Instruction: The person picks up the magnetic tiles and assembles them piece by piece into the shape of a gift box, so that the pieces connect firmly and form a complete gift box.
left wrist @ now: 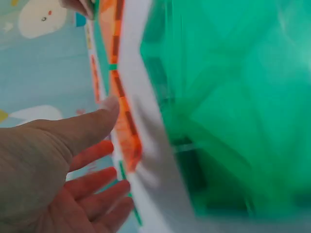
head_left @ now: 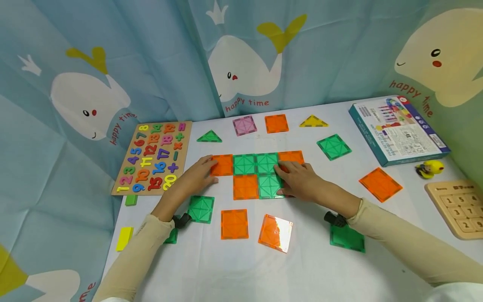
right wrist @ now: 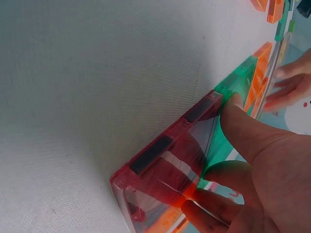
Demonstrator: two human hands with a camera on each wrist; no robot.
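Note:
Flat see-through magnetic tiles lie joined in two rows mid-table. The far row runs from an orange tile (head_left: 222, 165) through two green tiles (head_left: 244, 164) to another orange tile (head_left: 292, 156). Nearer lie an orange tile (head_left: 245, 187), a green tile (head_left: 267, 189) and, mostly hidden in the head view, a dark red tile (right wrist: 170, 155). My left hand (head_left: 193, 179) is at the left end, its thumb and fingers extended beside the orange tile. Over the right end is my right hand (head_left: 302, 182); its thumb touches the green tile's near edge, fingers loosely bent over the tiles.
Loose orange, green, pink and yellow tiles lie around, including an orange square (head_left: 234, 224) in front. A number board (head_left: 151, 157) is at left. A box (head_left: 400, 130), a yellow figurine (head_left: 430, 168) and a wooden number tray (head_left: 458, 209) stand right. Printed curtains (head_left: 166, 63) hang behind.

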